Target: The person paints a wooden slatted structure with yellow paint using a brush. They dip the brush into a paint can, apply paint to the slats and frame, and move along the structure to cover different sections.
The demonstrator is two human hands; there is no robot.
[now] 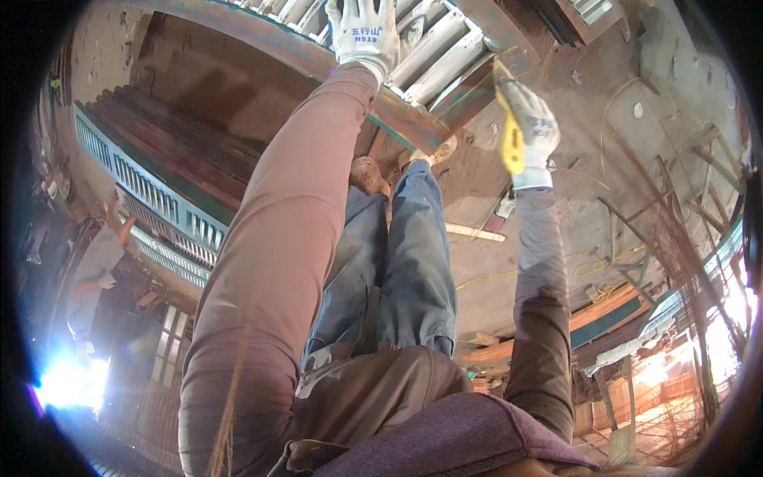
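Observation:
A wooden louvred shutter (453,131) with worn paint on its frame and pale slats lies across the top of the head view. My left hand (367,36), in a white glove with a grey cuff, rests on its slats with fingers stretched out. The fingertips are cut off by the upper edge. My right hand (531,127), in a matching glove, is closed around a slim yellow hand tool (513,143) beside the shutter's right corner. The tool's tip points away from me, near the frame; its exact kind is unclear.
More blue louvred shutters (147,187) stand at the left, near stacked dark boards. My shoes (369,175) are close under the shutter's near edge. A pale strip (475,232) lies on the floor. Wooden frames and thin sticks (636,215) clutter the right. Someone else (91,274) is at the far left.

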